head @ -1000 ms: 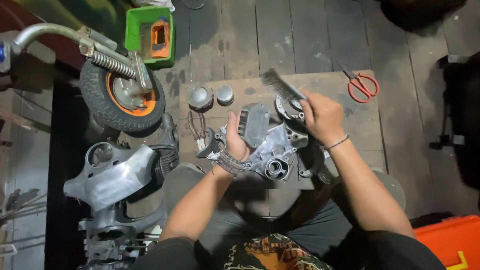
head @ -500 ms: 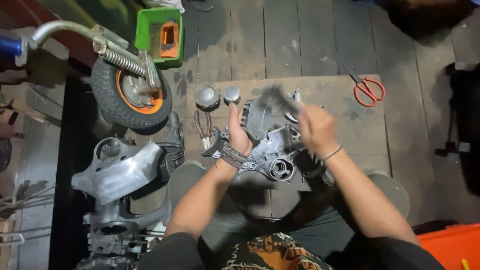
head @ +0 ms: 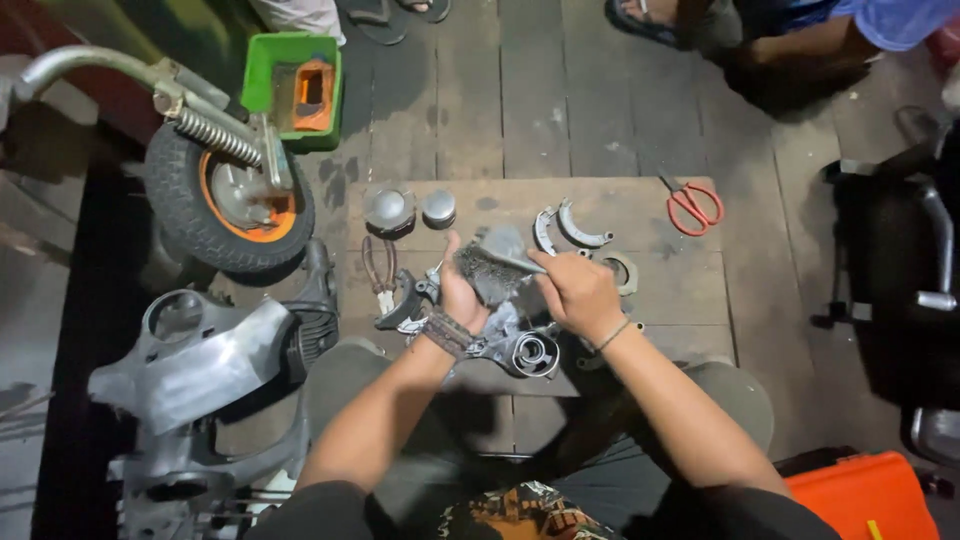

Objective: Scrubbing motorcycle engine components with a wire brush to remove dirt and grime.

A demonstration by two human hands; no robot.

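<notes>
Grey metal fills both hands. The left hand (head: 458, 290) has its fingers closed around the upper edge of the engine casing (head: 500, 310), propping it on the wooden board (head: 690, 275) in front of the knees. The right hand (head: 578, 290) is clenched on the handle of a wire brush (head: 490, 262), whose bristles now lie flat against the casing; a moment ago the brush stood raised above the part, so the stroke has come down and the scrubbing goes on across the upper face.

Outward on the board lie pliers (head: 378, 268), two round caps (head: 410, 210), curved brake shoes (head: 570, 228) and red scissors (head: 693, 208). A green plastic tub (head: 262, 90) holding an orange box sits beyond the small wheel (head: 228, 205); an orange case (head: 868, 495) shows at the lower right.
</notes>
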